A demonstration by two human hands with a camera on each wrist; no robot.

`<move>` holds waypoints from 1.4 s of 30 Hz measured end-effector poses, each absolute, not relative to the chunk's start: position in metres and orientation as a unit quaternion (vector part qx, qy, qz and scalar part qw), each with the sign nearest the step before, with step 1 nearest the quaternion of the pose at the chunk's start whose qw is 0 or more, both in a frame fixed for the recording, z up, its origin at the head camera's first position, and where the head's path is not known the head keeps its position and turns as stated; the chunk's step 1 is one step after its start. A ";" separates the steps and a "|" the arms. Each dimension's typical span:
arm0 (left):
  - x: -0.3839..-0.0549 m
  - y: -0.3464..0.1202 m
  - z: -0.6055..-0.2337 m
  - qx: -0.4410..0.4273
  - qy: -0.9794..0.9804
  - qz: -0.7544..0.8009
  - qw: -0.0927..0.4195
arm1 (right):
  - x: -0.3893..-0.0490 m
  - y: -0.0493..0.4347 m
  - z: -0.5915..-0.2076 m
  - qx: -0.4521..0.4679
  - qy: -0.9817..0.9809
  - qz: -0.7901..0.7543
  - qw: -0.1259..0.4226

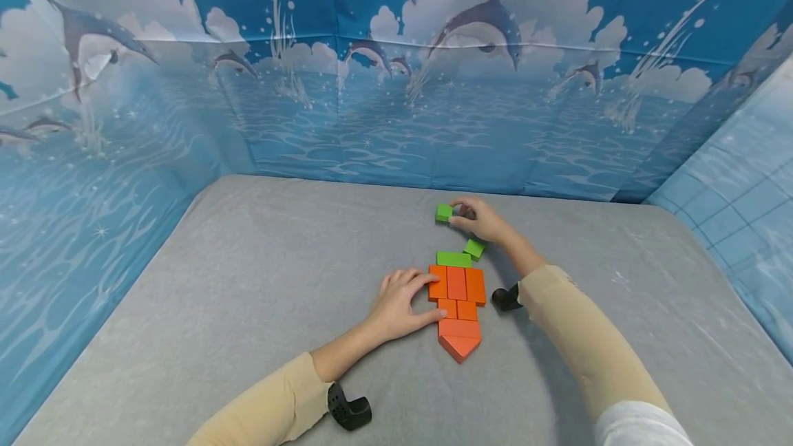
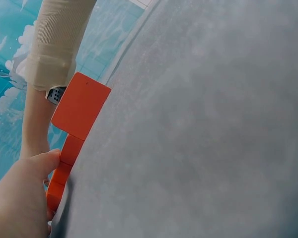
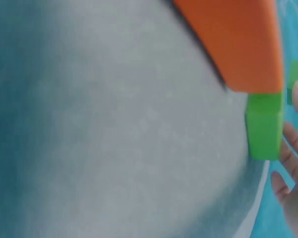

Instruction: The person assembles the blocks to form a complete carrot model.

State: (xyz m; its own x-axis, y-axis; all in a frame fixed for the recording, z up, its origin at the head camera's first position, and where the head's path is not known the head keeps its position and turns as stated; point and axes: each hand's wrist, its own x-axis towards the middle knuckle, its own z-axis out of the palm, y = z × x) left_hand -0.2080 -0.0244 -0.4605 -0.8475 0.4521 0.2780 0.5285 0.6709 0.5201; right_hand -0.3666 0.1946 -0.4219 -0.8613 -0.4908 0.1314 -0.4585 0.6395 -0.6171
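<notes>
In the head view, several orange blocks lie together on the grey cloth, ending in a pointed orange block at the near end. My left hand rests along their left side, fingers spread, with thumb and index fingertips on the orange pieces. A green rectangular block adjoins their far end, and a tilted green block lies at its right corner. Farther back, my right hand pinches a small green block at its right edge between thumb and index finger.
Grey cloth covers the table. Behind it and along both sides hangs a blue curtain printed with dolphins and clouds. Black wrist devices are worn below the beige sleeves.
</notes>
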 end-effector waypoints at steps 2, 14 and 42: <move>-0.208 -0.024 -0.460 -0.269 -0.912 -0.304 0.062 | -0.366 0.196 -0.421 -0.280 0.899 -0.336 0.032; -0.210 -0.022 -0.461 -0.273 -0.911 -0.302 0.060 | -0.350 0.190 -0.417 -0.325 0.900 -0.270 0.102; -0.211 -0.024 -0.461 -0.271 -0.912 -0.302 0.062 | -0.343 0.185 -0.418 -0.322 0.883 -0.311 0.142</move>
